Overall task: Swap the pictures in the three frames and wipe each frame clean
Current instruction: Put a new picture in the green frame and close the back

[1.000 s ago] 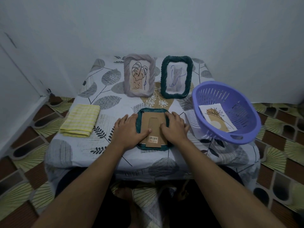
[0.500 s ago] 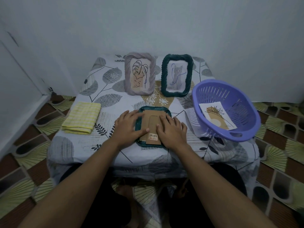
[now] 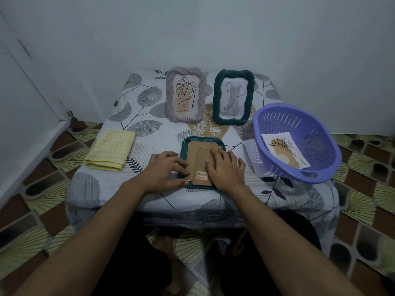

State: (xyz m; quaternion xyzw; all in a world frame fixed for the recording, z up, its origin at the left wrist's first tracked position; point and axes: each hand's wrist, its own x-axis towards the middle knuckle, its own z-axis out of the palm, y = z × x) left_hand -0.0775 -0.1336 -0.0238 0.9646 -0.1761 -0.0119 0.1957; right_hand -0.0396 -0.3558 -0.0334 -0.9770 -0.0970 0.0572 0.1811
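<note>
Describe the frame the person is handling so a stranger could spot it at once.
On the table with the leaf-print cloth, look near the front edge, under the person's left hand and right hand. The dark green frame there lies face down, brown cardboard back and barcode sticker up, while the grey frame and the other green frame stand upright behind it.

This is a corner of a home room: a low counter (image 3: 149, 118) draped in a leaf-print tablecloth (image 3: 213, 208) stands against plain painted walls (image 3: 213, 28) on a patterned brown-and-yellow floor (image 3: 53, 161), carrying a purple plastic basket (image 3: 320, 135) and a folded yellow checked dishcloth (image 3: 111, 149).
</note>
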